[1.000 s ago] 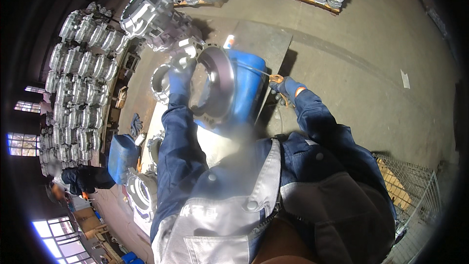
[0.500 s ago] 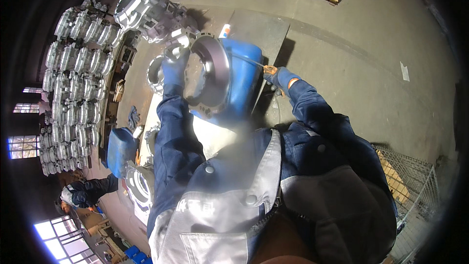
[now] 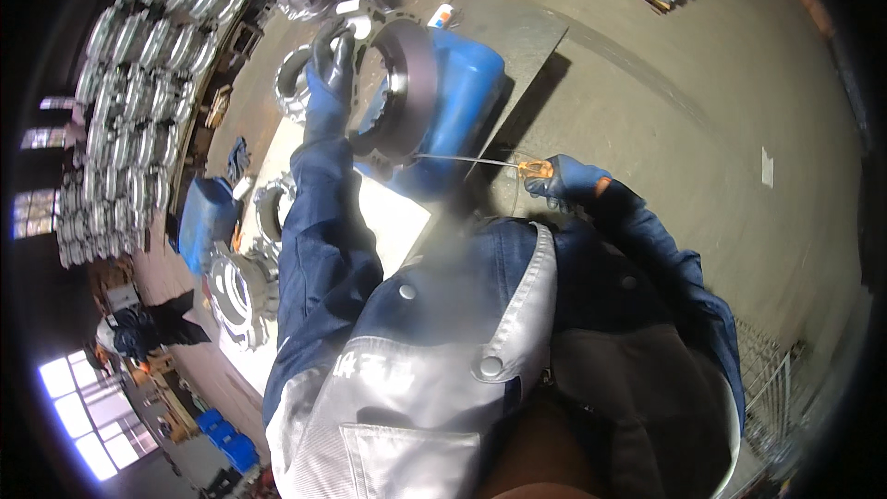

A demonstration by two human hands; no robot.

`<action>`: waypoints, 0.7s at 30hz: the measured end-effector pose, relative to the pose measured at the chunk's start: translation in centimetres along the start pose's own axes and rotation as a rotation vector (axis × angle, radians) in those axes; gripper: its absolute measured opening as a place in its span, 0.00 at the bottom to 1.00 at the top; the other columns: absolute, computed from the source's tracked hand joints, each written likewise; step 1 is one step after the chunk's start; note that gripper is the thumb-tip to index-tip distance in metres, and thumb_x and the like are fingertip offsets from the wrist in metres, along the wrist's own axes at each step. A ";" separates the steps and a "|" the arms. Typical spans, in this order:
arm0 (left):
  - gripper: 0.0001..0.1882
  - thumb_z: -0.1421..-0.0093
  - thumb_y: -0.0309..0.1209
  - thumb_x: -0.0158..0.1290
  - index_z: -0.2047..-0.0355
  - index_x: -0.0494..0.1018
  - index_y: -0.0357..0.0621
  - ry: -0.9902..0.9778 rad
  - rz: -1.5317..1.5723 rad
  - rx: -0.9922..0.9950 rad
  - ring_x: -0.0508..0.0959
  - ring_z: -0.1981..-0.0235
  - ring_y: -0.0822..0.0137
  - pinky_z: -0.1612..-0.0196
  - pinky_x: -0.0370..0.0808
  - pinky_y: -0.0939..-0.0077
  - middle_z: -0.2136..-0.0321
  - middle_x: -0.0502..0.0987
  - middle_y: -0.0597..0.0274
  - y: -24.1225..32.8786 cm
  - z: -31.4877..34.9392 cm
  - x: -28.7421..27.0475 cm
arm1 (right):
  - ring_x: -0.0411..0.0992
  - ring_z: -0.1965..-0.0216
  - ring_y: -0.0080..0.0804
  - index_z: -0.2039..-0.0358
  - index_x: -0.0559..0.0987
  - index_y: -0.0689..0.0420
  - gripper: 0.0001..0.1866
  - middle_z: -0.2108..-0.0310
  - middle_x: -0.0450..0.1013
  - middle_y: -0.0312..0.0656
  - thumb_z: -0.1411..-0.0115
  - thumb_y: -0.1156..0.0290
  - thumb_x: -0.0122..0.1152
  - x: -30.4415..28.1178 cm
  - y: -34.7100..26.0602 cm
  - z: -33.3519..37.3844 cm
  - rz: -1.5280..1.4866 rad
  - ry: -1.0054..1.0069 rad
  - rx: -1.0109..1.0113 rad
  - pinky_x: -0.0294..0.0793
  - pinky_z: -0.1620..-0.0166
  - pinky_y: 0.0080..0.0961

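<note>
A ring-shaped grey metal casting [image 3: 419, 83], wide and hollow, stands tilted against a blue plastic canister [image 3: 476, 92]. My gloved left hand [image 3: 334, 57] is closed on its upper left rim, beside a pale cylindrical part of it. In my gloved right hand [image 3: 571, 180] is a long thin metal tool with an orange handle [image 3: 536, 169]. The tool's shaft points left, and its tip is at the lower edge of the casting; whether it touches I cannot tell. The exact kind of tool does not show.
A white bottle [image 3: 442, 16] with an orange label stands behind the canister. Smaller ring castings [image 3: 294, 83] lie left of my left arm, near another blue canister [image 3: 205, 222]. Stacked castings [image 3: 139, 83] line the far left, where a person [image 3: 134, 331] bends over. A wire cage [image 3: 776, 388] stands at right.
My right hand has moved the tool toward me, its tip passing from the casting's upper right side to its lower edge. My left hand stays at the rim. The whole view has shifted slightly.
</note>
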State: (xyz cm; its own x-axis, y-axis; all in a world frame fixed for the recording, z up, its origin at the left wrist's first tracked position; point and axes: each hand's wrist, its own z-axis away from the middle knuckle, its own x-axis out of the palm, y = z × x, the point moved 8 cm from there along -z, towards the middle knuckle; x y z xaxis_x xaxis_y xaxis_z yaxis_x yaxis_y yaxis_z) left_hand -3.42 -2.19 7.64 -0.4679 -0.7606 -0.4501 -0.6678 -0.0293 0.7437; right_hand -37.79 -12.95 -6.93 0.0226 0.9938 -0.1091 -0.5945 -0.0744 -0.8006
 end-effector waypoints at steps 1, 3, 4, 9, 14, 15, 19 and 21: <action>0.19 0.34 0.39 0.48 0.48 0.67 0.41 -0.006 0.031 -0.063 0.71 0.50 0.65 0.46 0.66 0.71 0.51 0.71 0.56 -0.2 0.2 0.0 | 0.65 0.83 0.17 0.69 0.79 0.57 0.12 0.81 0.71 0.32 0.43 0.61 0.63 0.0 -1.5 0.9 -0.203 -0.015 -0.115 0.65 0.80 0.20; 0.20 0.34 0.40 0.48 0.46 0.66 0.43 0.012 0.154 -0.111 0.71 0.52 0.66 0.47 0.67 0.71 0.52 0.72 0.57 -0.4 0.6 0.0 | 0.66 0.82 0.17 0.67 0.79 0.58 0.11 0.81 0.71 0.32 0.43 0.63 0.62 -0.7 -2.5 2.5 -0.256 -0.112 -0.098 0.66 0.80 0.19; 0.20 0.34 0.41 0.48 0.47 0.68 0.43 0.036 0.081 -0.031 0.71 0.54 0.66 0.49 0.67 0.71 0.55 0.74 0.58 0.1 0.5 -0.4 | 0.66 0.82 0.17 0.66 0.79 0.58 0.11 0.81 0.71 0.32 0.43 0.64 0.62 -0.9 -3.6 2.8 -0.305 -0.187 -0.135 0.66 0.80 0.19; 0.18 0.35 0.43 0.50 0.56 0.73 0.41 0.162 0.277 -0.323 0.72 0.66 0.75 0.63 0.71 0.80 0.65 0.75 0.67 -4.1 1.2 -1.0 | 0.68 0.82 0.17 0.52 0.72 0.58 0.21 0.72 0.74 0.36 0.41 0.61 0.62 -5.4 -6.9 1.0 -0.352 0.021 -0.210 0.69 0.83 0.14; 0.18 0.36 0.40 0.52 0.52 0.71 0.40 0.160 0.359 -0.402 0.72 0.65 0.76 0.61 0.71 0.81 0.64 0.75 0.67 -4.6 1.8 -0.6 | 0.68 0.84 0.22 0.53 0.73 0.56 0.17 0.75 0.74 0.36 0.40 0.62 0.60 -9.6 -6.0 -2.9 -0.291 0.306 -0.053 0.68 0.85 0.21; 0.18 0.36 0.39 0.53 0.52 0.70 0.40 0.192 0.434 -0.385 0.72 0.64 0.77 0.61 0.72 0.82 0.63 0.75 0.67 -4.2 2.1 -0.4 | 0.68 0.84 0.22 0.54 0.73 0.56 0.17 0.73 0.74 0.36 0.40 0.61 0.59 -10.1 -4.9 -4.0 -0.250 0.349 0.026 0.68 0.86 0.21; 0.17 0.36 0.34 0.53 0.51 0.70 0.38 0.156 0.489 -0.306 0.73 0.62 0.74 0.60 0.72 0.80 0.62 0.75 0.64 -1.6 2.0 -0.3 | 0.66 0.87 0.28 0.60 0.75 0.51 0.16 0.79 0.72 0.37 0.42 0.55 0.60 -10.6 -0.2 -8.4 -0.154 0.492 0.173 0.66 0.87 0.30; 0.19 0.39 0.31 0.54 0.49 0.69 0.36 0.145 0.160 -0.246 0.75 0.59 0.67 0.55 0.72 0.74 0.59 0.76 0.56 -0.5 1.7 -0.7 | 0.68 0.85 0.29 0.60 0.75 0.50 0.16 0.78 0.72 0.38 0.42 0.53 0.58 -10.4 2.9 -9.9 0.122 0.399 0.342 0.68 0.84 0.32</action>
State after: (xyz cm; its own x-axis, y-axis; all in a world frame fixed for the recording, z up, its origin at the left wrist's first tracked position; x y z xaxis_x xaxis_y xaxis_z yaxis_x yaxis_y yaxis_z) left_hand -3.75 -0.59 6.76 -0.4564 -0.8523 -0.2556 -0.4244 -0.0439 0.9044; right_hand -31.79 -24.28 -13.97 0.2008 0.8661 -0.4577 -0.8380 -0.0900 -0.5382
